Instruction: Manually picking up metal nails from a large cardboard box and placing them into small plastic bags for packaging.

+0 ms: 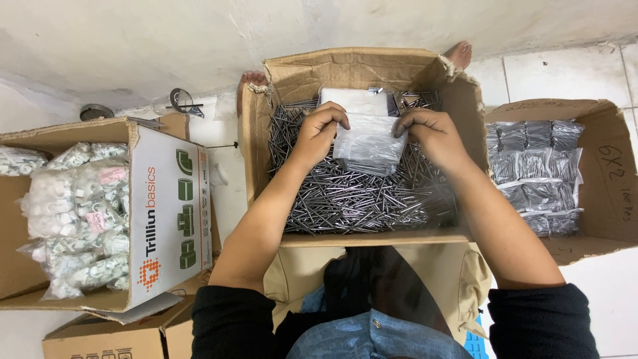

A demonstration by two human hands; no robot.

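Both the left hand point(319, 129) and right hand point(428, 133) grip a clear plastic bag point(369, 143) of steel nails above a nail-filled cardboard box point(359, 66), where sharp points could likely pierce the thin film.

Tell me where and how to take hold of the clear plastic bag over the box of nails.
Grip the plastic bag by its two upper corners, coming from above and from either side, as the left hand and right hand do now. It is thin and limp and hangs down over the loose nails in the cardboard box, so pinching the top edge probably keeps it spread and open.
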